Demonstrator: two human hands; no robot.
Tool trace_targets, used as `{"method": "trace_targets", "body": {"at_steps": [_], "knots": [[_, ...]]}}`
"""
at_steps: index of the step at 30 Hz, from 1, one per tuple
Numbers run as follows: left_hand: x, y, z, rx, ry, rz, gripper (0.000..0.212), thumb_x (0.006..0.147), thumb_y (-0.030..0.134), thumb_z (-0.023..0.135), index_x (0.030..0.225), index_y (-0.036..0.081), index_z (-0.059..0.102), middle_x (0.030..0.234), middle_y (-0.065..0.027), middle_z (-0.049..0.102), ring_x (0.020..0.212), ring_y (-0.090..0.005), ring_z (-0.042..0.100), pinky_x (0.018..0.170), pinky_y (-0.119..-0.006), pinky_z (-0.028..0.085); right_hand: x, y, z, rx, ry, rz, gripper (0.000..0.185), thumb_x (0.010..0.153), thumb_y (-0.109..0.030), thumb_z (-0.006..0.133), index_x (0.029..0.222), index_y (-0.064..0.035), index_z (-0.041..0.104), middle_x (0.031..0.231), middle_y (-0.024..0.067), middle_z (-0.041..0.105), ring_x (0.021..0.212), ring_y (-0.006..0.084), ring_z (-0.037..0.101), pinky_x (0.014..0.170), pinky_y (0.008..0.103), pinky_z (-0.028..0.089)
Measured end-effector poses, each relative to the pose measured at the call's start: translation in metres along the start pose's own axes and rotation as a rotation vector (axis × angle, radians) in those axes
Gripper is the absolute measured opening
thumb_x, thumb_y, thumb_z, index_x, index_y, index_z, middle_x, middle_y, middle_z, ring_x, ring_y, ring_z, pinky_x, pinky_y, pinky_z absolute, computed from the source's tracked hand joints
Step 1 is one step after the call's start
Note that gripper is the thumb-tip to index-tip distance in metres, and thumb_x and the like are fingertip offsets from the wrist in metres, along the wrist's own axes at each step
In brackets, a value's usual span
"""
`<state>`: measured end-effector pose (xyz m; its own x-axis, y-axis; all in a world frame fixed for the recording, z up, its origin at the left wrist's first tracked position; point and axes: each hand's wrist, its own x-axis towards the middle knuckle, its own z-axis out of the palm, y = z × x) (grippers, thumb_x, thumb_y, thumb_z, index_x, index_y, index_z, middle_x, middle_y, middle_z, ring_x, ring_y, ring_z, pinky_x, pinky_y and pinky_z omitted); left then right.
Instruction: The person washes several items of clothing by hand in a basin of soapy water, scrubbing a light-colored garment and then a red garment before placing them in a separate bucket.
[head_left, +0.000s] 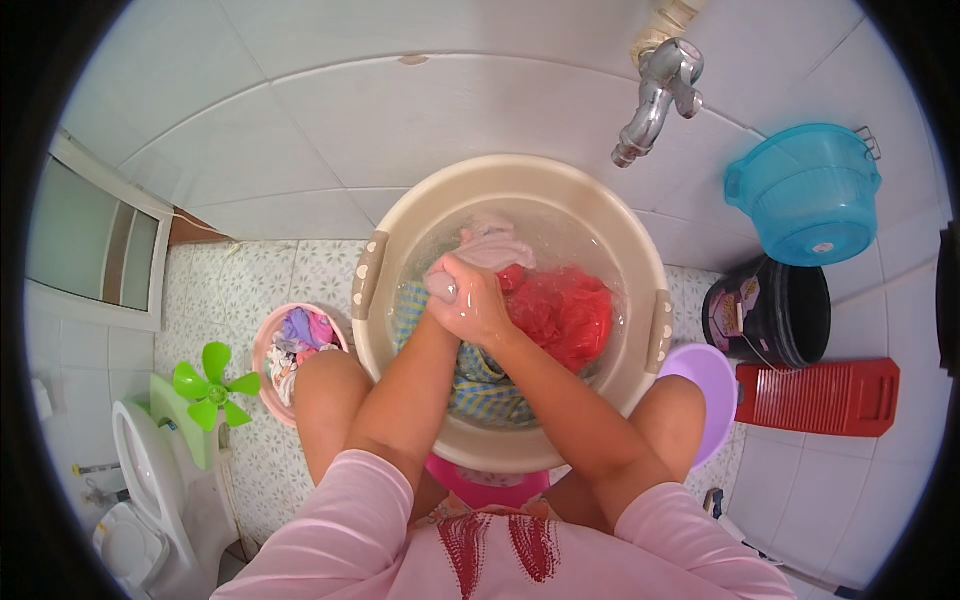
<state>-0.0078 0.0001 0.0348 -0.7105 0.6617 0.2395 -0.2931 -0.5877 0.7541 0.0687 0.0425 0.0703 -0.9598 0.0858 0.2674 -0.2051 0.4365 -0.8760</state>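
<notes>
A large beige plastic basin (510, 176) stands before me, holding water and wet laundry. My right hand (478, 300) is closed around a bunched pale pink cloth (441, 286), just above the water. My left hand (444, 313) meets it at the same bunch; its fingers are mostly hidden under the right hand. More pale pink cloth (495, 244) lies in the water beyond my hands. To their right floats a red garment (566, 311). A blue-and-yellow checked cloth (487, 397) is partly under water nearer to me, below my forearms.
A chrome tap (652, 105) juts from the tiled wall. At right are a blue basin (814, 195), black bucket (772, 315), red washboard (821, 397) and purple basin (709, 390). At left are a pink basin of clothes (268, 337), green fan blades (216, 394) and a toilet (150, 457).
</notes>
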Motion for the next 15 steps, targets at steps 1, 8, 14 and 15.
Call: {"method": "trace_targets", "body": {"at_steps": [1,8,14,15], "knots": [[0.007,0.006,0.007,0.307,-0.142,0.165,0.049,0.093,0.041,0.036,0.112,0.0,0.055,0.115,-0.0153,0.056,0.107,-0.0298,0.053,0.099,-0.04,0.035,0.0,0.0,0.002,-0.154,0.008,-0.033,0.028,0.063,-0.014,0.064,0.089,-0.0059,0.058,0.079,0.0179,0.061,0.076,0.0363,0.06,0.066,0.04,0.048],[-0.009,-0.034,0.007,0.051,0.655,-0.36,0.033,0.085,0.029,0.052,0.101,0.001,0.061,0.108,-0.0179,0.059,0.101,-0.0325,0.055,0.092,-0.039,0.04,0.02,0.067,-0.053,-0.528,0.473,0.061,0.03,0.072,-0.022,0.061,0.098,-0.0085,0.056,0.089,0.0179,0.06,0.082,0.0391,0.057,0.07,0.0475,0.046],[-0.018,-0.005,0.026,1.532,0.402,-0.422,0.06,0.078,0.035,0.064,0.126,0.005,0.044,0.132,-0.0237,0.038,0.117,-0.0405,0.042,0.095,-0.042,0.039,-0.005,0.099,-0.067,-0.606,0.546,0.264,0.046,0.077,-0.025,0.057,0.12,-0.0128,0.049,0.11,0.0227,0.049,0.101,0.0396,0.049,0.082,0.0475,0.042],[-0.025,-0.007,0.028,1.743,0.336,-0.345,0.068,0.079,0.038,0.063,0.133,0.006,0.037,0.138,-0.0245,0.029,0.121,-0.0436,0.036,0.095,-0.043,0.038,-0.005,0.096,-0.064,-0.602,0.546,0.266,0.046,0.077,-0.025,0.057,0.12,-0.0128,0.049,0.11,0.0227,0.049,0.101,0.0396,0.049,0.082,0.0475,0.042]]}}
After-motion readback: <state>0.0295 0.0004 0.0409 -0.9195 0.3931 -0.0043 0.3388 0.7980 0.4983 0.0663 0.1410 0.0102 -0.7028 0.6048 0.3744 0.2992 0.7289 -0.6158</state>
